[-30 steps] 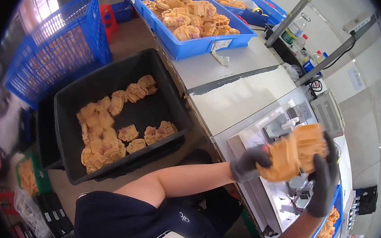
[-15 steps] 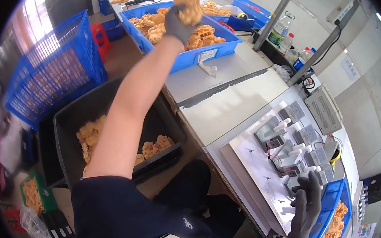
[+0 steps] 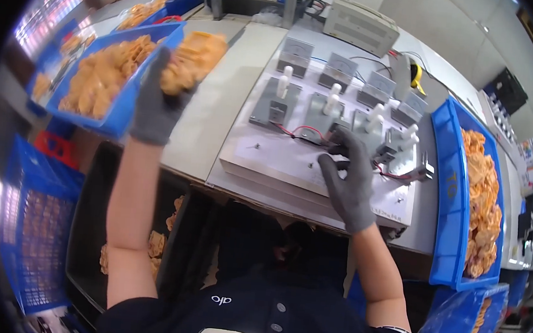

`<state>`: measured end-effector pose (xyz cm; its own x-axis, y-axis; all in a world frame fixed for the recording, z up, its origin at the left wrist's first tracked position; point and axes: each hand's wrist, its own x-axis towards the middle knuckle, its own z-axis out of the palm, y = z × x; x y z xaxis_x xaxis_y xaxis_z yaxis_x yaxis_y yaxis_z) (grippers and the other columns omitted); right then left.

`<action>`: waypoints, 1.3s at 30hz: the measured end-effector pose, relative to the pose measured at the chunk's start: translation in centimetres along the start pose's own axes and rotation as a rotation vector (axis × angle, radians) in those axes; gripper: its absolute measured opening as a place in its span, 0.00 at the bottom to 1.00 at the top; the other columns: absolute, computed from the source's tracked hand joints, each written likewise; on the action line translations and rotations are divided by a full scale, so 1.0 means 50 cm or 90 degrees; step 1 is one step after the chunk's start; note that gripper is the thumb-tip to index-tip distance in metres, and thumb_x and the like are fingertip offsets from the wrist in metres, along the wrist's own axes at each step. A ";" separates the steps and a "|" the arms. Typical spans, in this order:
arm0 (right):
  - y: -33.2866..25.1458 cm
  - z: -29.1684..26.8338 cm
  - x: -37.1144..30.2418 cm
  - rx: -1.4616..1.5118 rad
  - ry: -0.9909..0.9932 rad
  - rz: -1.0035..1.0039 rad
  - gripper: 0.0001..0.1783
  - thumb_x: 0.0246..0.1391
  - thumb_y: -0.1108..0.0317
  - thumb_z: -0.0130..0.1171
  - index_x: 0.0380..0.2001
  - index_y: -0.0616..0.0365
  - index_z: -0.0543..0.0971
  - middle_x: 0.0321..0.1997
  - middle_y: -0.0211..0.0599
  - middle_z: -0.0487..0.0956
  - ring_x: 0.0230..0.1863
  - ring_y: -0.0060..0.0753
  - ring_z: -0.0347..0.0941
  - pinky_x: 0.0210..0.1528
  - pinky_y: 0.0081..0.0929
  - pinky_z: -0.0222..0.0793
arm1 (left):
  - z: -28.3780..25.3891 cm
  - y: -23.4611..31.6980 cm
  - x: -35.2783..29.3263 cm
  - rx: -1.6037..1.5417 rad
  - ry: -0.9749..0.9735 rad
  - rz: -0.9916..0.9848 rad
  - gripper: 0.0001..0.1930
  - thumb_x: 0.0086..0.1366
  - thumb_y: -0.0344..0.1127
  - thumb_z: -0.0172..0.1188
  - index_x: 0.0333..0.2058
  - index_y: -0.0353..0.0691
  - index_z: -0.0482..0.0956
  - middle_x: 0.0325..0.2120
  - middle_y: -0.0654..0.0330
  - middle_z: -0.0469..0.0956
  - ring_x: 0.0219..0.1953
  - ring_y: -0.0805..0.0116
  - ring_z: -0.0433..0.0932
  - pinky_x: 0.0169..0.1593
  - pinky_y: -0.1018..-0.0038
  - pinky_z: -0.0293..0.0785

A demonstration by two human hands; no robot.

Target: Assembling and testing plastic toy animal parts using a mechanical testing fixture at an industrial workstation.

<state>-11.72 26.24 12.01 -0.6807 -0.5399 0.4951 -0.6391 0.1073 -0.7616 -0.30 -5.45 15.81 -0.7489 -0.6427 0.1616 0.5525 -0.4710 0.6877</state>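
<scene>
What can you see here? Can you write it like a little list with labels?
place: grey workbench
left hand: grey glove, holds a stack of orange-tan pieces by the left blue tray
right hand: grey glove, rests on a white test board with grey fixtures and wires
right blue tray: full of orange pieces
black bin: below the bench, some pieces inside

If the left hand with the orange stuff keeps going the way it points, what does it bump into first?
Most likely the blue tray of orange pieces. The left hand, gripping an orange bundle, points up and away over its near edge. Depth is hard to judge.
</scene>
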 end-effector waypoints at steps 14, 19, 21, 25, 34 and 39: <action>0.044 0.009 -0.029 0.287 -0.009 0.073 0.23 0.43 0.78 0.57 0.46 0.61 0.70 0.34 0.28 0.74 0.33 0.15 0.67 0.36 0.13 0.65 | 0.300 -0.302 0.045 0.945 -0.247 0.260 0.26 0.58 0.51 0.56 0.47 0.37 0.66 0.34 0.45 0.76 0.35 0.53 0.78 0.41 0.64 0.73; 0.045 0.003 -0.027 0.272 -0.005 0.058 0.23 0.42 0.77 0.58 0.46 0.61 0.70 0.30 0.26 0.71 0.27 0.13 0.64 0.30 0.12 0.62 | 0.325 -0.288 0.029 0.969 -0.299 0.249 0.26 0.56 0.52 0.57 0.46 0.38 0.70 0.32 0.46 0.78 0.36 0.50 0.78 0.41 0.63 0.73; 0.048 0.004 -0.028 0.272 -0.008 0.063 0.23 0.42 0.77 0.58 0.46 0.61 0.70 0.29 0.26 0.71 0.26 0.13 0.62 0.29 0.12 0.61 | 0.314 -0.293 0.024 0.966 -0.325 0.174 0.26 0.56 0.52 0.57 0.45 0.38 0.71 0.31 0.46 0.78 0.36 0.50 0.77 0.42 0.63 0.73; 0.053 0.008 -0.029 0.280 0.000 0.055 0.25 0.41 0.77 0.59 0.47 0.61 0.70 0.27 0.26 0.70 0.26 0.14 0.63 0.30 0.13 0.62 | 0.323 -0.292 -0.014 1.136 -0.342 0.187 0.27 0.58 0.56 0.51 0.46 0.39 0.72 0.32 0.44 0.77 0.37 0.49 0.77 0.43 0.63 0.72; 0.057 0.026 -0.018 -0.024 0.062 0.087 0.16 0.40 0.69 0.66 0.31 0.60 0.70 0.24 0.33 0.72 0.23 0.22 0.67 0.28 0.21 0.66 | 0.291 -0.235 -0.028 0.871 -0.270 0.394 0.26 0.59 0.48 0.56 0.48 0.33 0.69 0.43 0.45 0.73 0.37 0.55 0.77 0.42 0.67 0.73; 0.062 0.042 -0.002 -0.156 -0.047 0.130 0.18 0.38 0.64 0.69 0.27 0.60 0.71 0.22 0.36 0.72 0.23 0.29 0.68 0.29 0.26 0.66 | 0.162 -0.085 -0.074 0.672 -0.112 0.344 0.21 0.59 0.42 0.58 0.46 0.34 0.72 0.38 0.54 0.76 0.36 0.71 0.76 0.38 0.76 0.74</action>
<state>-12.87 24.88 8.70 -0.7821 -0.5440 0.3040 -0.5647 0.4123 -0.7150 -2.84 3.85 18.01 -0.5978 -0.4744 0.6462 0.2995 0.6156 0.7289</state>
